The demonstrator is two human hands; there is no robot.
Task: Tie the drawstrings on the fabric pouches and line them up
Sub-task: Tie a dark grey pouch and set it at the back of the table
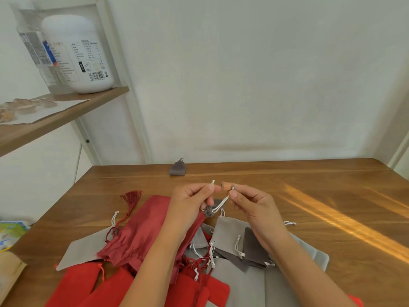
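Observation:
Above the pile I hold a small dark grey pouch (208,211) by its white drawstrings (221,203); its mouth is gathered tight. My left hand (190,199) pinches one string end, which pokes up past the fingers. My right hand (250,201) pinches the other end. Most of the pouch is hidden behind my left hand. One dark grey pouch (177,168) with its mouth closed stands alone near the table's far edge. Below my hands lies a heap of loose pouches: a dark red satin one (141,231) with a tassel (132,198), bright red ones (88,282), and grey ones (228,235).
The wooden table (332,207) meets a white wall at the back. A shelf (55,116) at upper left carries a white jar (77,54) and a clear box. A packet (11,231) lies at the table's left edge.

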